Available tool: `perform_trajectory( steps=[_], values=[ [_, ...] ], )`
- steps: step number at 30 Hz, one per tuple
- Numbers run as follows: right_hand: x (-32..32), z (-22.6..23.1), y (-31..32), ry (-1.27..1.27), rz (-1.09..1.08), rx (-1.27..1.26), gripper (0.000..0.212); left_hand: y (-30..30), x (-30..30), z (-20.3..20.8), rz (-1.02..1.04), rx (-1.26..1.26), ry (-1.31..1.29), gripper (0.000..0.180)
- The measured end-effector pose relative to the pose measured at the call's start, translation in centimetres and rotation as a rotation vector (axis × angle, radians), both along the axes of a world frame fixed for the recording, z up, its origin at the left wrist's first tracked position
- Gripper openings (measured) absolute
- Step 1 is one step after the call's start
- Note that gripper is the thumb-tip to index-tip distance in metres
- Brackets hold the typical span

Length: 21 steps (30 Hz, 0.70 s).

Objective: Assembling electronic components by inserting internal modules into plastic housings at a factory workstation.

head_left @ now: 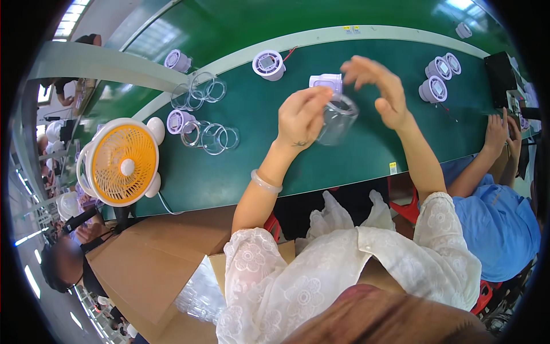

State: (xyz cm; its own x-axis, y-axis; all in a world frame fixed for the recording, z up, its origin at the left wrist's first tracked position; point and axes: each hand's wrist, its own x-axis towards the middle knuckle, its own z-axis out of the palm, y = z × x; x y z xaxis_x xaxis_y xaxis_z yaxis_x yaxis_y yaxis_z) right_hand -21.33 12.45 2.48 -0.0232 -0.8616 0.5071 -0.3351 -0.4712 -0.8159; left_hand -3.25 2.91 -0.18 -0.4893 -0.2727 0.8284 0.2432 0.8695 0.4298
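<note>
My left hand (301,117) is closed, thumb and fingers pinched at the rim of a clear cup (337,127), which hangs tilted over the green table. Just beyond those fingertips is a lilac round base (325,79), seen from its side; whether my left hand touches it, I cannot tell. My right hand (381,89) is raised to the right of the cup, fingers apart and a little blurred, holding nothing. Another lilac base (268,65) with a red wire stands at the back, left of my hands.
Several clear cups (219,139) lie at the left, beside lilac bases (179,122) and an orange-and-white fan (126,163). More lilac bases (432,90) sit at the right, near a co-worker's hands (497,135). An open cardboard box (154,258) with clear plastic pieces stands below the table edge.
</note>
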Motion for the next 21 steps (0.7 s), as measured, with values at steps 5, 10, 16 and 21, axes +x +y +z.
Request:
perform_trajectory(
  steps=[5,10,16,21],
  values=[
    [0.2,-0.7,-1.1,0.499,0.022,0.012,0.067,0.7,0.2,-0.1,0.160,0.185,0.277,0.030],
    [1.6,-2.8,-2.3,0.470,-0.055,0.139,0.059,1.1,0.1,-0.2,0.002,0.118,0.041,0.017],
    [-1.6,-1.1,-1.0,-0.011,-0.390,0.177,0.035,1.9,-0.1,0.0,0.066,0.612,-0.343,0.049],
    [-2.5,-1.4,-0.3,-0.224,-0.329,0.189,0.024,1.8,0.0,1.2,0.146,0.582,-0.544,0.061]
  ],
)
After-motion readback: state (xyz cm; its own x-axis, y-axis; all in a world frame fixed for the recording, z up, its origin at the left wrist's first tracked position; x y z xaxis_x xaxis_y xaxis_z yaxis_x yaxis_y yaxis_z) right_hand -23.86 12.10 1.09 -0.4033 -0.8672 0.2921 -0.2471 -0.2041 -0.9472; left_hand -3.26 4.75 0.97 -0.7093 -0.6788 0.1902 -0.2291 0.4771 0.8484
